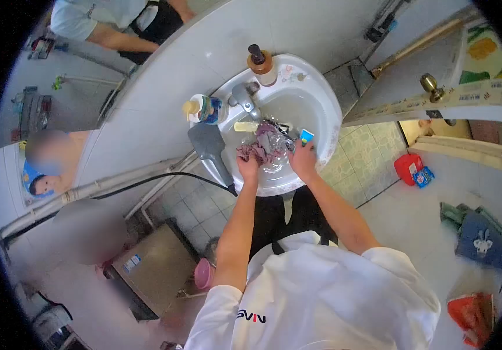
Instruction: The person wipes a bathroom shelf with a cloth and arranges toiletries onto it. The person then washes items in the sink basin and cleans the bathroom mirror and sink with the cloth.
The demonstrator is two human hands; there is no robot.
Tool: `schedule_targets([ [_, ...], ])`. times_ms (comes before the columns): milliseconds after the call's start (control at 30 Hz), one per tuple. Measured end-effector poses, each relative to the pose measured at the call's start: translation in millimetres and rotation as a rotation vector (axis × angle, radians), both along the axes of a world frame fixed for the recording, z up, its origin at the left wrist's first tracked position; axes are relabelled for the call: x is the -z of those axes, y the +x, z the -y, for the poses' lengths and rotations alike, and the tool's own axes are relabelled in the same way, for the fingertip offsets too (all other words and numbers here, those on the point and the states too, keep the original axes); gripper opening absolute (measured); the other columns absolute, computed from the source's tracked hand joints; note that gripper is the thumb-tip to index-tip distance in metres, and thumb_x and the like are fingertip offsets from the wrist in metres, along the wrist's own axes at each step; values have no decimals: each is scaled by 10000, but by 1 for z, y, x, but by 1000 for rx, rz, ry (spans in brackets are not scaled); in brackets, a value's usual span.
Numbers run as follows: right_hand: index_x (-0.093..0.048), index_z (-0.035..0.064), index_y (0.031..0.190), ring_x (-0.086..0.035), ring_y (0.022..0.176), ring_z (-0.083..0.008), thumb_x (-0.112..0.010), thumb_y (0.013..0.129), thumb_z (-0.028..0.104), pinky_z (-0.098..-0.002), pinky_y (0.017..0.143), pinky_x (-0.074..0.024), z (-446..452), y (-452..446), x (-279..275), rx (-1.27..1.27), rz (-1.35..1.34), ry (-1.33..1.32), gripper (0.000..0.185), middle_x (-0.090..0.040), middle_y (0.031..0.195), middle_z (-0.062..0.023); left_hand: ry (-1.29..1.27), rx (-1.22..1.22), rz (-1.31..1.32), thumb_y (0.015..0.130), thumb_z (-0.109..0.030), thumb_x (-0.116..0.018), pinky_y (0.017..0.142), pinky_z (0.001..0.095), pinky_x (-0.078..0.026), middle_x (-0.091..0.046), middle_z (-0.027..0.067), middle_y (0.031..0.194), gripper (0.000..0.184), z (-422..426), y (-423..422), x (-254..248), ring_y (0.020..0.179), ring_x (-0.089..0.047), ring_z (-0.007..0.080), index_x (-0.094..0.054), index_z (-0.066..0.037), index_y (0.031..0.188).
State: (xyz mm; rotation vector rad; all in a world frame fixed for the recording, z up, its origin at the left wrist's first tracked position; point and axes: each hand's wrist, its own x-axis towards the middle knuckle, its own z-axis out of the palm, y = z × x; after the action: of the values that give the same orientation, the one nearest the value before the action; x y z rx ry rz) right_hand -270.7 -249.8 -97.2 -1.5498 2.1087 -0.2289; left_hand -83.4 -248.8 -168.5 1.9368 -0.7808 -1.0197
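Left hand (pixel 249 167) has its fingers curled into the near left edge of a wet, bunched purple cloth (pixel 267 142), holding it low inside the white sink (pixel 332 102). Right hand (pixel 303 160) is inside the sink's right half, its thumb side next to the cloth and a small blue object (pixel 307 136) at its fingertips; I cannot tell whether those fingers grip that object. The cloth lies in the middle of the sink, with a pale yellow bar (pixel 246 126) just beyond its left part. On the sink's far left rim stands the faucet (pixel 245 99); a brown pump bottle (pixel 264 71) is on the far rim, and a white bottle (pixel 208 109) with a yellow top is on the left. Nearer along the sink's left edge lies a grey paddle-shaped object (pixel 209 144). Well right of the sink, a red container (pixel 407 169) sits on the floor.
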Motion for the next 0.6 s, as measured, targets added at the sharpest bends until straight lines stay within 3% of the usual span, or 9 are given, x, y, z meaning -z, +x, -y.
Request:
schedule_targets([
  [67,-494,29,1104,-591,840,-413,-612,782,183,-480,725,-495,5,5,21,-85,-1,78,376,-483,1042,-247,31,-119,-153,806,-106,-622,872,383,-439,-510,189,1185,505,0,-11,-12,1056,-522,294,-377,57,1216],
  [133,-493,28,1100,-592,872,-406,-614,778,184,-482,734,-496,8,9,46,-162,-8,158,377,-491,1067,-254,-44,13,415,752,-82,-646,994,424,-326,-493,217,1167,544,-15,-21,-29,1111,-473,338,-380,71,1201],
  [233,-489,37,1131,-594,904,-397,-616,775,185,-489,767,-484,22,11,66,-119,77,88,405,-503,1111,-272,-218,124,454,738,-82,-601,1017,462,-274,-400,312,1217,548,-30,-42,-70,1188,-323,444,-384,80,1215],
  [333,-446,9,1160,-585,957,-386,-651,761,239,-478,853,-450,25,33,69,-111,77,420,504,-561,1088,-262,-198,207,348,737,-60,-582,973,437,-330,-440,269,1165,511,-41,-46,-63,1125,-395,407,-403,71,1197],
  [433,-410,4,1226,-541,1043,-407,-634,775,264,-447,905,-422,9,32,79,436,499,58,567,-560,1114,-252,-234,288,319,787,-45,-578,878,364,-436,-503,184,1144,438,-41,-40,-60,1023,-519,286,-441,34,1196],
  [467,-397,9,1248,-527,1070,-405,-632,778,268,-442,901,-425,8,30,78,609,503,-4,585,-553,1127,-252,-197,240,14,808,-54,-571,884,354,-434,-502,175,1153,426,-36,-41,-63,1050,-503,261,-442,27,1206],
  [500,-419,19,1243,-500,1106,-415,-592,817,271,-456,917,-414,5,24,23,669,576,168,525,-487,1223,-266,-154,292,124,811,-57,-582,877,365,-439,-497,165,1169,409,-34,-36,-67,1055,-499,255,-450,29,1188],
  [533,-448,11,1221,-507,1100,-412,-547,845,322,-464,909,-422,-1,19,6,618,592,179,498,-479,1234,-275,-300,316,144,849,-47,-555,810,333,-459,-523,161,1095,285,-34,-32,-62,972,-528,252,-477,23,1114],
  [600,-506,-5,1175,-521,1089,-406,-455,900,424,-482,893,-437,-13,6,-28,516,624,198,512,-463,1256,-293,-177,341,13,841,-47,-575,810,338,-469,-552,165,1048,272,-26,-26,-71,916,-549,241,-488,24,1089],
])
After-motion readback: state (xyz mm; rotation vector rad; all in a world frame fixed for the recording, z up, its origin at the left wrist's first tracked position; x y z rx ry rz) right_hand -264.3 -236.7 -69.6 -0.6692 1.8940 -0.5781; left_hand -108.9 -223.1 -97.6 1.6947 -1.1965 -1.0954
